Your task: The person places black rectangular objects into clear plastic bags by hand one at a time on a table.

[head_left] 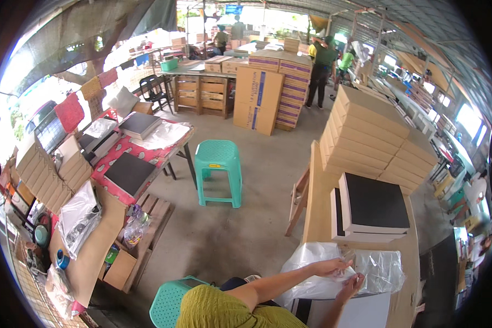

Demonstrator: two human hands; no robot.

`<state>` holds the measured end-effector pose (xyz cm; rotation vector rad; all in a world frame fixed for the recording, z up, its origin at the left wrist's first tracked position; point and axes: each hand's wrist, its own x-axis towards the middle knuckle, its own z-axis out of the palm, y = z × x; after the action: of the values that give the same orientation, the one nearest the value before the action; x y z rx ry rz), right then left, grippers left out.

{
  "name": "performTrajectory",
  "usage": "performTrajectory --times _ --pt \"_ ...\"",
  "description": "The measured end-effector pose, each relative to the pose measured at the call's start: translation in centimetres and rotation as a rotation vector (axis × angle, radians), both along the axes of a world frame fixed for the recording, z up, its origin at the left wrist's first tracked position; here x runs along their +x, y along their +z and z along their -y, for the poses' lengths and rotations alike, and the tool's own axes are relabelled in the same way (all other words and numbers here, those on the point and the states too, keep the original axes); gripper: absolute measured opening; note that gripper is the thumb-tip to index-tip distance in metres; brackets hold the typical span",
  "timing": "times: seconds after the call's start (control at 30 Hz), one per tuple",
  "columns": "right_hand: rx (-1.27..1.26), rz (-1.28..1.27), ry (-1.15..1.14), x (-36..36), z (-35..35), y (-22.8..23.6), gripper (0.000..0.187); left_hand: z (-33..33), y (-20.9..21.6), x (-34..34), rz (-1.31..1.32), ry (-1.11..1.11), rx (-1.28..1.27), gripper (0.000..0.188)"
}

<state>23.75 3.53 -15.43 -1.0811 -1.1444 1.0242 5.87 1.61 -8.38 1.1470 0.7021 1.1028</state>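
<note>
At the lower right, my left hand (332, 267) reaches across the work table with its fingertips pinched at the edge of a clear plastic bag (377, 268). Just below it, my right hand (353, 284) is closed on the same thin plastic, the two hands nearly touching. More crumpled clear plastic (309, 259) spreads to the left of my hands. Under my forearms lies a stack of boards (366, 310) with a pale top and a dark strip at its left. Beyond the plastic sits a stack of black-topped boards (374, 202) with white edges.
Brown paper-wrapped packs (361, 131) are piled at the table's far end. A green stool (217, 158) stands on the floor ahead; another green stool (169, 303) is beside me. At left, a red-clothed table (164, 150) bears boards. Cartons (257, 101) and several people are farther back.
</note>
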Motion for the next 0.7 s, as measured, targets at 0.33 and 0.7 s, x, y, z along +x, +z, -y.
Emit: performTrajectory --times 0.33,0.7 --pt "0.040 0.110 -0.021 -0.2 -0.3 0.0 0.007 -1.0 -2.1 -0.5 -0.072 -0.715 -0.020 0.044" --pt "-0.233 -0.226 0.283 1.4 -1.2 -2.2 0.017 -1.2 -1.8 -1.3 0.009 -0.561 -0.034 0.043"
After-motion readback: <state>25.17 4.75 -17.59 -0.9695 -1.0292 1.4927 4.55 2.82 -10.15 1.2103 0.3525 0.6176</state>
